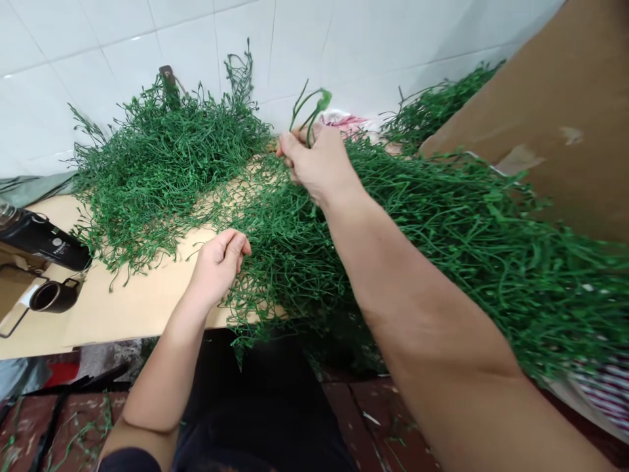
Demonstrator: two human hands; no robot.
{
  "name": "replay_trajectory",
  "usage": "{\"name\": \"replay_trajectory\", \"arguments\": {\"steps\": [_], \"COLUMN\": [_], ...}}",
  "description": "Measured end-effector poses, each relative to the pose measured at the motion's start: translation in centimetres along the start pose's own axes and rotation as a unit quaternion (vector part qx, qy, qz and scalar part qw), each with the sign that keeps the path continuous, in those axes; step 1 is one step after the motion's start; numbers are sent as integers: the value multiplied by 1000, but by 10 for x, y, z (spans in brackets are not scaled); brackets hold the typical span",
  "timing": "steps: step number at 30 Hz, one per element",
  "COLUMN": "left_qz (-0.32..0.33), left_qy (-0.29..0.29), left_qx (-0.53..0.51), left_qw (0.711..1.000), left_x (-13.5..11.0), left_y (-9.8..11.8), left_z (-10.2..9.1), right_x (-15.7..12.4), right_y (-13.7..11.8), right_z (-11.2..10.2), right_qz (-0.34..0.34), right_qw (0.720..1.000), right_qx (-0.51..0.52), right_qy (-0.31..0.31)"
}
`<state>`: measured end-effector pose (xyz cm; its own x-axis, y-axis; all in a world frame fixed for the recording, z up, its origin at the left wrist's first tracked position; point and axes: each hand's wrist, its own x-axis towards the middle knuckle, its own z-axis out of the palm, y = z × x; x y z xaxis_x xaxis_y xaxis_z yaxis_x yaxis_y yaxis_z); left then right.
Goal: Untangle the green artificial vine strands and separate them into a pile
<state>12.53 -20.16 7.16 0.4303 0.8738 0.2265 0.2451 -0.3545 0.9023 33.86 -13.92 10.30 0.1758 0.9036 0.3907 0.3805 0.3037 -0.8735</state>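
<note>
My right hand is raised over the far part of a big heap of thin green stems. Pinched between its thumb and fingers are a few green stems, curving up, one ending in a wider leaf-like piece. My left hand is closed, thumb against curled fingers, at the near left edge of that heap; whatever it may hold is hidden. Farther left lies a second pile of similar stems, tipped with small buds, against the tiled wall.
Tan board covers the table. At the left are a black flask and a dark mug. A large cardboard sheet leans at the right. Behind my right hand is a red-and-white cloth. Loose stems lie on the reddish floor.
</note>
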Motion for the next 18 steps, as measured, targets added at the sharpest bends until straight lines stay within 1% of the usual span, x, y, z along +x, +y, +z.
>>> {"name": "replay_trajectory", "arguments": {"steps": [1,3,5,6,8,10,12,13,15,18], "left_qz": [-3,-12,-10,-2,31,68,90,92,75,39], "left_qy": [-5,-18,-16,-6,32,62,60,46,7,-26], "left_qx": [15,59,118,145,172,154,111,91,61,26], "left_qw": [1000,998,993,989,984,984,988,990,995,999], "left_x": [4,8,11,12,15,20,26,29,33,32], "left_y": [-7,-20,-30,-33,-32,-25,-17,-13,-9,-9], "left_z": [0,-2,-3,-4,-4,-2,4,7,14,22], "right_x": [-4,-11,-16,-18,-23,-27,-31,-33,-34,-32], "right_y": [-9,-25,-33,-35,-36,-37,-39,-40,-42,-43], "right_z": [1,-1,-3,-4,-2,4,12,16,22,23], "right_qz": [17,43,61,66,73,77,75,73,64,46], "right_qw": [999,995,992,991,988,986,986,986,987,991], "right_qx": [18,68,105,118,134,145,149,147,140,123], "right_qy": [27,51,35,22,-1,-17,-31,-38,-44,-30]}}
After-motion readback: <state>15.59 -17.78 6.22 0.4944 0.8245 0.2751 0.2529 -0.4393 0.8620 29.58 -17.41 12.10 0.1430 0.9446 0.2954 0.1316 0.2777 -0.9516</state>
